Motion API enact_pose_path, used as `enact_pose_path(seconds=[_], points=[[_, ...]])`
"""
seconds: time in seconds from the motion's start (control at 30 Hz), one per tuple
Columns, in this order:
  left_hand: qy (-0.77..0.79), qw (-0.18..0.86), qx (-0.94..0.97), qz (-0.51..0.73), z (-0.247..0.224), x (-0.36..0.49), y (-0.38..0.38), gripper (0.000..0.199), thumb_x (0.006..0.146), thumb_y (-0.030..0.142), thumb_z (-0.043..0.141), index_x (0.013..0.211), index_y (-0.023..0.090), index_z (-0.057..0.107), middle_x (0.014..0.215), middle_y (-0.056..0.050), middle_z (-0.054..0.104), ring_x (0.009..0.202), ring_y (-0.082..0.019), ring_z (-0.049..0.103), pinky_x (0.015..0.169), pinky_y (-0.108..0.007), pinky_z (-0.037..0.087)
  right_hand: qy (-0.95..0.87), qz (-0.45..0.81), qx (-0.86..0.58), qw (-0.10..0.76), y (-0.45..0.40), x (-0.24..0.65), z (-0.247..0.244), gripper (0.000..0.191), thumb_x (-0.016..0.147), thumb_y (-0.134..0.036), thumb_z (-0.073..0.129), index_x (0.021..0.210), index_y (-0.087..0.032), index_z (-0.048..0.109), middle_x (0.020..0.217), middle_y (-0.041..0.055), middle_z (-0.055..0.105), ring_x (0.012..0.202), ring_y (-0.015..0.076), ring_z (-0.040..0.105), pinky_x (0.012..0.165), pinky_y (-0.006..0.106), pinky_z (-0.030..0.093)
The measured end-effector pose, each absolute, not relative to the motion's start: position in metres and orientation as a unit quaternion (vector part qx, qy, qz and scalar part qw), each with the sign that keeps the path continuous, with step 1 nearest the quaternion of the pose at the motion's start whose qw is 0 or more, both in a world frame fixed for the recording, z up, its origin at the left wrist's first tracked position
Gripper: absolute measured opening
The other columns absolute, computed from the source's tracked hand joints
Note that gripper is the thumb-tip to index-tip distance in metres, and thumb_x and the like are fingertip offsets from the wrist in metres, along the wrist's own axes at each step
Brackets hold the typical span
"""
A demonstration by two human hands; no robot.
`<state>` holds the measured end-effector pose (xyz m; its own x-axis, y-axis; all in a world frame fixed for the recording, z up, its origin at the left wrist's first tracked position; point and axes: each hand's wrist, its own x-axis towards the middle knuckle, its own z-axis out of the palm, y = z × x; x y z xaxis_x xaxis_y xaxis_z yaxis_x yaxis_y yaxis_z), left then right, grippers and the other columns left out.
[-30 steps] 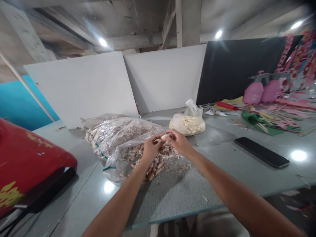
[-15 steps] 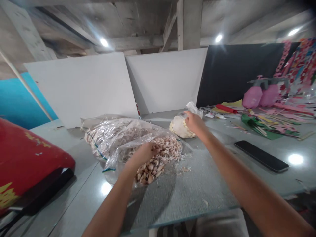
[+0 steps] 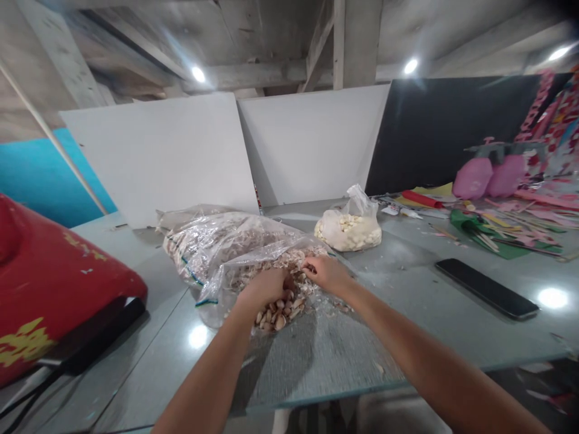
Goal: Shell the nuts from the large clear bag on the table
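Note:
Garlic cloves in brown skins (image 3: 279,312) lie in a small heap at the mouth of a large clear plastic bag (image 3: 212,241), with pale loose peelings (image 3: 289,259) behind them. My left hand (image 3: 266,286) reaches into the heap, its fingers curled down among the cloves; what they hold, if anything, is hidden. Just right of it, my right hand (image 3: 326,274) is over the peelings, thumb and fingers pinched together on something too small to make out. Behind my right hand stands a smaller clear bag of peeled white cloves (image 3: 350,232).
A black phone (image 3: 488,288) lies on the grey table (image 3: 344,355) to the right. Pink spray bottles (image 3: 473,178), a red roll (image 3: 423,199) and green paper with sticks are at the far right. A red object (image 3: 58,289) stands at the left, boards behind.
My right hand has moved from the bag of peeled cloves back toward me, to the peelings beside my left hand. The view has shifted slightly.

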<state>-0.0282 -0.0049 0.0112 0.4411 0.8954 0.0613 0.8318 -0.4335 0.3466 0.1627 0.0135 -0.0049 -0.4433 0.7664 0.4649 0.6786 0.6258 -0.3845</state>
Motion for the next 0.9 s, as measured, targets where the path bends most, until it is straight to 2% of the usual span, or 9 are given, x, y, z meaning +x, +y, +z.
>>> enact_pose_path(seconds=[0.13, 0.27, 0.37, 0.43, 0.57, 0.73, 0.9], points=[[0.480, 0.163, 0.833, 0.222, 0.018, -0.028, 0.001, 0.021, 0.064, 0.017, 0.055, 0.081, 0.019, 0.068, 0.076, -0.003, 0.068, 0.065, -0.017, 0.057, 0.059, -0.023, 0.039, -0.836, 0.100, -0.436, 0.317, 0.012, 0.167, -0.003, 0.032, 0.090, -0.032, 0.033, 0.077, -0.016, 0.058, 0.066, 0.0031, 0.058, 0.062, 0.0131, 0.050, 0.056, 0.022, 0.028], [0.468, 0.179, 0.800, 0.331, 0.022, -0.020, 0.006, 0.024, 0.071, 0.028, 0.057, 0.089, 0.016, 0.067, 0.076, -0.003, 0.067, 0.067, -0.016, 0.056, 0.063, -0.024, 0.041, -0.815, 0.162, -0.422, 0.362, 0.009, 0.170, 0.001, 0.026, 0.090, -0.034, 0.037, 0.088, -0.017, 0.057, 0.065, 0.0005, 0.058, 0.061, 0.0123, 0.051, 0.058, 0.021, 0.031], [0.459, 0.182, 0.779, 0.387, 0.019, -0.012, 0.006, 0.028, 0.072, 0.035, 0.059, 0.090, 0.016, 0.067, 0.075, -0.003, 0.067, 0.066, -0.015, 0.056, 0.063, -0.024, 0.042, -0.813, 0.215, -0.390, 0.375, 0.008, 0.170, 0.001, 0.031, 0.089, -0.040, 0.038, 0.083, -0.017, 0.059, 0.058, -0.0013, 0.056, 0.056, 0.0115, 0.052, 0.058, 0.021, 0.033], [0.459, 0.177, 0.770, 0.406, 0.015, -0.009, 0.006, 0.027, 0.072, 0.036, 0.060, 0.089, 0.015, 0.068, 0.075, -0.003, 0.067, 0.066, -0.015, 0.056, 0.062, -0.023, 0.042, -0.808, 0.239, -0.384, 0.377, 0.009, 0.169, 0.000, 0.033, 0.088, -0.041, 0.039, 0.076, -0.017, 0.059, 0.054, -0.0016, 0.055, 0.052, 0.0111, 0.051, 0.056, 0.021, 0.034], [0.463, 0.150, 0.767, 0.418, 0.006, -0.009, 0.010, 0.026, 0.070, 0.034, 0.062, 0.087, 0.015, 0.068, 0.061, 0.000, 0.061, 0.058, -0.012, 0.051, 0.056, -0.022, 0.038, -0.793, 0.283, -0.387, 0.377, 0.012, 0.170, -0.004, 0.030, 0.084, -0.041, 0.045, 0.075, -0.017, 0.060, 0.053, -0.0016, 0.057, 0.049, 0.0110, 0.052, 0.051, 0.021, 0.036], [0.460, 0.130, 0.757, 0.445, 0.004, -0.011, 0.012, 0.023, 0.068, 0.030, 0.065, 0.086, 0.015, 0.068, 0.058, 0.002, 0.057, 0.056, -0.011, 0.049, 0.054, -0.021, 0.036, -0.739, 0.378, -0.378, 0.411, 0.018, 0.167, -0.010, 0.033, 0.078, -0.048, 0.053, 0.068, -0.017, 0.056, 0.048, -0.0025, 0.054, 0.042, 0.0106, 0.051, 0.044, 0.021, 0.037], [0.438, 0.133, 0.755, 0.470, 0.005, -0.009, 0.011, 0.022, 0.067, 0.033, 0.066, 0.079, 0.014, 0.064, 0.056, 0.003, 0.053, 0.053, -0.010, 0.046, 0.051, -0.020, 0.035, -0.663, 0.493, -0.316, 0.466, 0.023, 0.161, -0.014, 0.034, 0.067, -0.050, 0.064, 0.073, -0.017, 0.057, 0.056, -0.0025, 0.056, 0.045, 0.0096, 0.051, 0.043, 0.022, 0.041]])
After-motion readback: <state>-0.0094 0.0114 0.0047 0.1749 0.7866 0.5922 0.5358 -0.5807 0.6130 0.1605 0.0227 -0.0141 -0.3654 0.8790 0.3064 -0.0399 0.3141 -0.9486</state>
